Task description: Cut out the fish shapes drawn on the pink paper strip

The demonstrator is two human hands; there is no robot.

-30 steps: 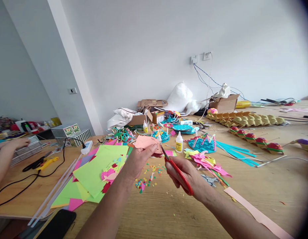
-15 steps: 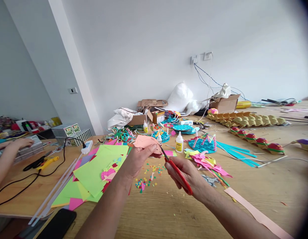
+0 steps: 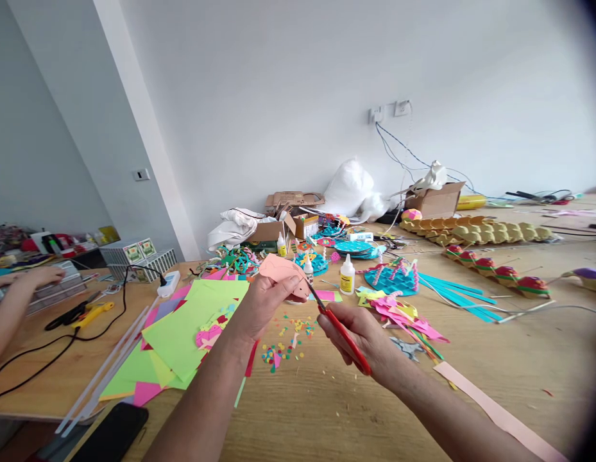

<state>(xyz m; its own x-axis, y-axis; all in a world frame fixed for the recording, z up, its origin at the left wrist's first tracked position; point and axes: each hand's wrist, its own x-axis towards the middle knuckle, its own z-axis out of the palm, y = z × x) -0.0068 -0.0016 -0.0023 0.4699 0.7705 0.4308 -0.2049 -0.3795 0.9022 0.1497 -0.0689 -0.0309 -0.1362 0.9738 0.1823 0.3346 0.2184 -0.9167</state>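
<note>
In my left hand (image 3: 270,301) is a piece of salmon-pink paper (image 3: 277,266) with drawn lines on it, pinched between thumb and fingers. My right hand (image 3: 358,337) grips red-handled scissors (image 3: 344,337), whose blades point up and left at the paper's right edge. How far apart the blades are is hard to make out. Below the paper, small coloured paper dots (image 3: 273,354) lie scattered on the wooden table (image 3: 326,417). Just beyond the scissors stands a white glue bottle (image 3: 347,276) with a yellow label.
Green paper sheets (image 3: 189,333) lie to the left, near a black phone (image 3: 110,433). On the right are pink paper scraps (image 3: 398,311), blue strips (image 3: 459,295), a salmon strip (image 3: 494,407) and egg cartons (image 3: 500,231). Another person's arm (image 3: 13,305) reaches in at far left.
My left hand has shifted slightly left and up, tilting the paper. The scissors have moved a little left with my right hand. A red strip and a pale green strip now show beside my left forearm.
</note>
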